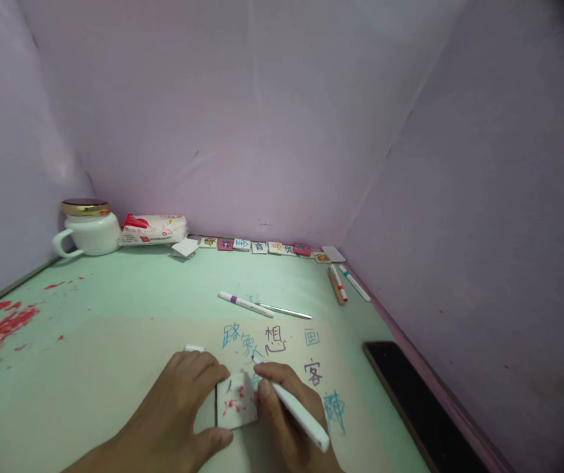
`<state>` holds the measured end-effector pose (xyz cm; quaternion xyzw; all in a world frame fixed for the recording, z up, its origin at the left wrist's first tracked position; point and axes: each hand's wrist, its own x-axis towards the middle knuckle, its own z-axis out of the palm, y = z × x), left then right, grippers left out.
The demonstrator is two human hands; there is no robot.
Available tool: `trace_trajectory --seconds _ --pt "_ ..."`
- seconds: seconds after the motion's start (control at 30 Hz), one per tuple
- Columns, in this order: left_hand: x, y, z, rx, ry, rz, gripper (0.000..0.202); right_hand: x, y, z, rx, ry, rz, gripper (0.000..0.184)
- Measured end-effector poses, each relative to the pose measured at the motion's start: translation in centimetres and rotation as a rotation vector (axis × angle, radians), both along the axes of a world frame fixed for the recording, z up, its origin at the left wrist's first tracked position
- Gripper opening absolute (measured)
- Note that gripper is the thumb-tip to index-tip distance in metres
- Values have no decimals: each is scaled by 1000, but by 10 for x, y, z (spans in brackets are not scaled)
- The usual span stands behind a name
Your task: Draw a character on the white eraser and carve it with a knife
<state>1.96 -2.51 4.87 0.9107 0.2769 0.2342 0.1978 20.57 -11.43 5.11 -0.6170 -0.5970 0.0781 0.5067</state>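
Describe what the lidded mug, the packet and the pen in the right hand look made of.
Mug: probably glazed ceramic, smooth white sheen; its lid shiny gold-rimmed, metal or plastic.
Packet: likely plastic film, creased and printed.
Pen: apparently plastic, smooth white barrel.

Mug: white, gold-rimmed lid point(85, 208) on top, left of the frame point(97, 235)
Packet: white and red, just beside the mug, left of centre point(161, 231)
Phone: dark-faced, lying flat, lower right point(417, 401)
Red smears: on the tabletop point(129, 282), lower left point(3, 335)

The mug point(98, 234) looks glossy, its lid point(85, 209) metallic, the held pen point(299, 416) smooth plastic.
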Motion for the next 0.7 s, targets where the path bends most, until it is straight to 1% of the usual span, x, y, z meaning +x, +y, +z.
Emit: trace_trajectory --seconds 0.1,0.17,0.23,0.3,0.37,0.47,0.53,0.63,0.7 --pt "0 0 -3 13 -30 15 40 -1 -1 -6 -5 52 -46 21" --pt "1 -2 -3 3 -25 31 38 -3 0 -9 -47 174 -31 23" --pt "2 -4 2 -16 -4 31 35 -5 -1 -9 -99 310 -33 26" --pt "5 -5 7 -32 24 12 34 -5 -2 -9 -143 389 -79 29" --pt "7 -5 11 -44 55 4 36 -2 -3 -8 -182 399 -90 31" --pt "8 -4 13 -57 77 14 39 1 -3 -7 -230 387 -55 30" --pt "9 -4 12 -60 83 20 40 -1 -3 -4 -252 424 -86 30" --pt "9 -5 12 -67 96 29 41 -9 -3 2 -245 466 -161 33" --pt "9 -5 13 -70 107 33 42 -15 -2 5 -221 460 -165 32"
